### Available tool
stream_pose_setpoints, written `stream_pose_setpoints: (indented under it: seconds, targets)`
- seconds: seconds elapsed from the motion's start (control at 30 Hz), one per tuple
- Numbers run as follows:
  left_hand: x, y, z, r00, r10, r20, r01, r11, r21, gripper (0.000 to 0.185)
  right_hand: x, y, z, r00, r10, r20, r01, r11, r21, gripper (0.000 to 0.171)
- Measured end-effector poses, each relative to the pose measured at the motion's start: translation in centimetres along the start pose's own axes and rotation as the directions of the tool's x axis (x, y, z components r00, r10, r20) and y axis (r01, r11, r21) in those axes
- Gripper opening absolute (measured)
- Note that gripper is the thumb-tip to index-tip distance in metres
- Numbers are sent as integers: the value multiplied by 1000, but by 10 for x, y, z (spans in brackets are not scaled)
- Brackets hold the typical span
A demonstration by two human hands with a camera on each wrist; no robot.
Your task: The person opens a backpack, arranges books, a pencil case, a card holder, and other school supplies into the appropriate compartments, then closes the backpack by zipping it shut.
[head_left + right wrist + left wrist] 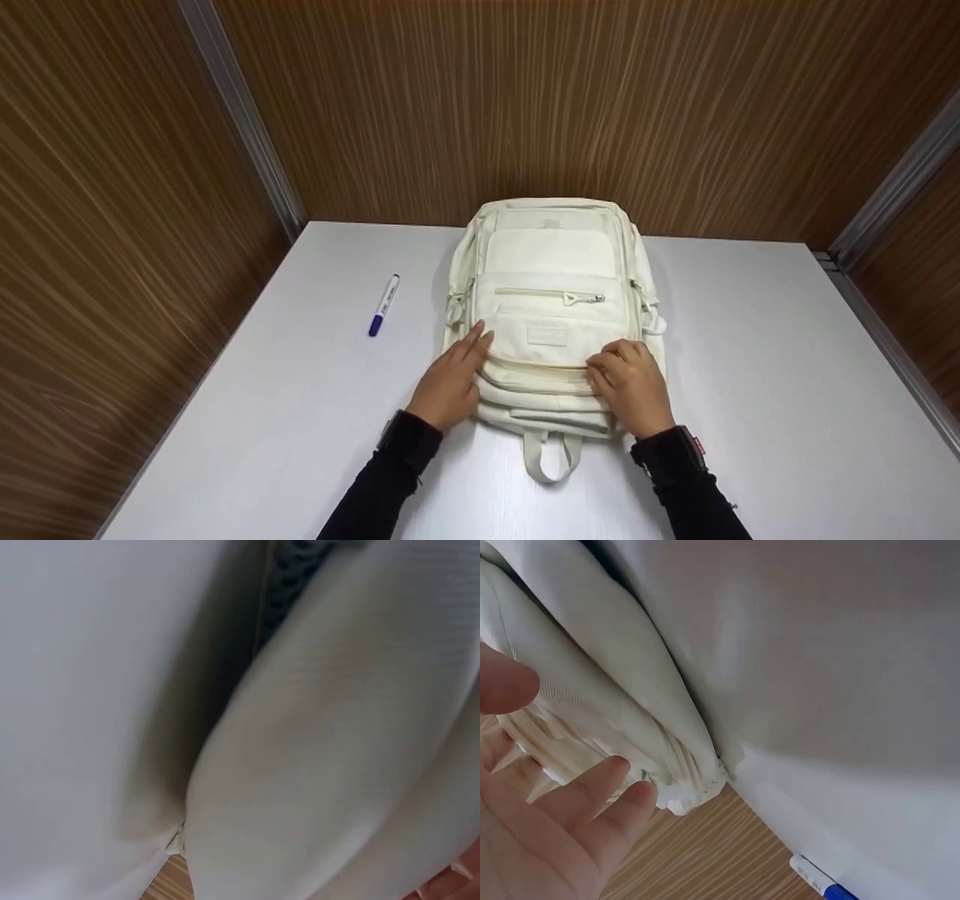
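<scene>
A cream backpack (551,255) lies front side up on the white table, its carry loop (553,472) pointing toward me. At the backpack's near left edge rests my left hand (448,384), its fingers fairly straight. The left wrist view shows that hand (547,832) with spread fingers beside the fabric and nothing gripped. My right hand (634,386) curls its fingers at the right end of the front pocket seam (540,365) and pinches there; what exactly is between the fingertips is hidden. Only a corner of the right hand (457,881) enters the right wrist view.
To the left of the backpack, a whiteboard marker (384,305) with a purple-blue cap lies on the table (300,375). Wood-grain panels (480,112) rise behind the table and at both sides. A zipper pull (574,298) sits on the backpack's upper pocket.
</scene>
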State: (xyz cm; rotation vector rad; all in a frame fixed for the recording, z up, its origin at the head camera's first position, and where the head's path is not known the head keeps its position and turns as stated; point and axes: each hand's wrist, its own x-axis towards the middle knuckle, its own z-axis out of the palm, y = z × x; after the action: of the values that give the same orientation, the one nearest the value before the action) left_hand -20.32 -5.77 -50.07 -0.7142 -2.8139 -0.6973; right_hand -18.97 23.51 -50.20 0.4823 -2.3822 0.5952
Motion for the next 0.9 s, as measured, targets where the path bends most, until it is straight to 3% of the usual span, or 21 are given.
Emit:
stream_pose_setpoints:
  seconds: [0.1,0.2,0.33,0.5,0.77,0.9]
  targets:
    - [7,-8,-6,998,-48,-43,49,999,7,77,-1,1,0,1000,6,3,-6,1000,3,15]
    - [16,-21,-13,987,-133,-88,137,990,37,70,-1,1,0,1000,21,15,-21,1000,5,15]
    - [27,-42,-20,957,-278,-79,283,956,75,66,0,1,-1,999,39,24,-39,999,10,17]
    - [34,-65,-25,907,-416,-70,422,900,114,67,0,1,-1,998,48,37,-48,999,12,17]
    - [39,-100,-34,843,-533,-74,538,832,136,66,0,-2,-1,997,65,47,-65,998,13,17]
    - [39,-111,-38,828,-561,-23,559,819,126,67,0,-4,-1,997,63,41,-64,998,5,16]
